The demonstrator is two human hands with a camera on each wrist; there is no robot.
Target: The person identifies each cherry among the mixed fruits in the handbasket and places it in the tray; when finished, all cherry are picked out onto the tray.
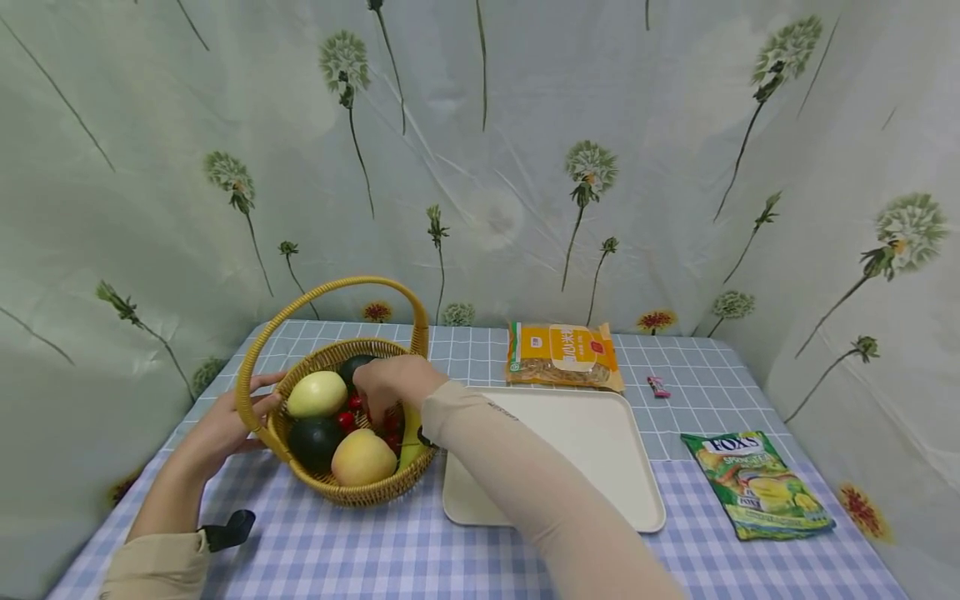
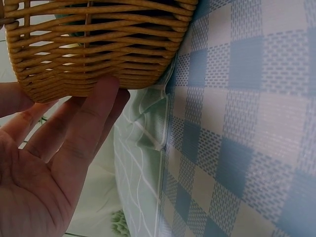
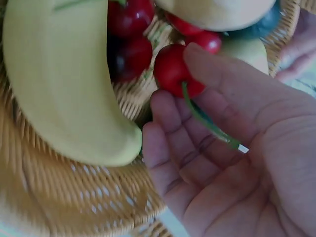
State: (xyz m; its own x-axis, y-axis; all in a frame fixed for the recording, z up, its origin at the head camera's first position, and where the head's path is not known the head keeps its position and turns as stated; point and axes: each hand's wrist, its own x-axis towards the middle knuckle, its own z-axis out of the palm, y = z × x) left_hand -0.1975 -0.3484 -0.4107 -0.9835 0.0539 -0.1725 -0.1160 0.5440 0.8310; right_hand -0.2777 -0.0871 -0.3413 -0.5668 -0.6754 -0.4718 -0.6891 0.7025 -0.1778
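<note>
A woven wicker basket (image 1: 367,497) with a tall arched handle stands on the left half of the table. My left hand (image 1: 225,421) touches its left side from outside; in the left wrist view its extended fingers (image 2: 81,126) lie against the woven wall. Down inside the basket, my right hand (image 1: 393,385) pinches a red cherry (image 3: 170,70) by thumb and fingertips, its green stem over the palm. Around it lie a banana (image 3: 64,89), more cherries (image 3: 129,57), a peach (image 1: 363,458), a pale yellow-green fruit (image 1: 317,394) and dark round fruits (image 1: 315,443).
Right of the basket lies a cream tray (image 1: 592,442), partly covered by my right forearm. Behind it is an orange food bag (image 1: 564,357). A small pink wrapped candy (image 1: 657,387) and a green FOX'S bag (image 1: 757,485) lie farther right. A flowered curtain hangs behind.
</note>
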